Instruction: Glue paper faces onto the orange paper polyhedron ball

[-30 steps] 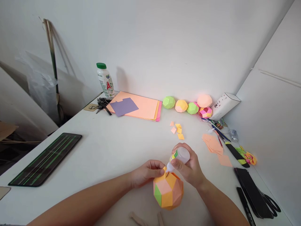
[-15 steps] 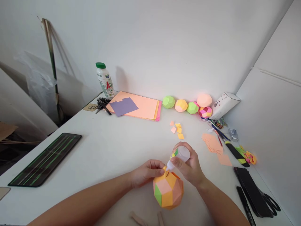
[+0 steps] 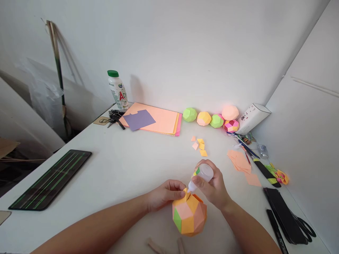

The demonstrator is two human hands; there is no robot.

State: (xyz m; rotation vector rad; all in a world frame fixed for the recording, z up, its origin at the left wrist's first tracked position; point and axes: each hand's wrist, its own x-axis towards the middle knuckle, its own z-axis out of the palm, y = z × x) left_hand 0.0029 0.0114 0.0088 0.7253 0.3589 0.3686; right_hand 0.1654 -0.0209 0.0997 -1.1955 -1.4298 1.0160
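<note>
A faceted paper ball (image 3: 189, 215) in orange, peach and green is held up at the front of the table. My left hand (image 3: 168, 194) pinches a yellow-orange paper flap (image 3: 185, 193) at the top of the ball. In my right hand (image 3: 215, 187) is a translucent glue bottle (image 3: 202, 174) with a green and yellow label, tilted nozzle-down. Its tip points at the flap; whether it touches the paper I cannot tell. My right fingers are wrapped round the bottle.
Small orange and peach paper pieces (image 3: 201, 145) lie ahead of my hands. Along the wall sit several paper balls (image 3: 190, 114) and stacked coloured sheets (image 3: 159, 118). To the right are peach papers (image 3: 238, 160), a cutter (image 3: 266, 173) and scissors (image 3: 304, 225); a dark mat (image 3: 50, 180) lies left.
The glue bottle has shifted very slightly left and stays over the flap. My left hand keeps its pinch, and the ball has barely moved.
</note>
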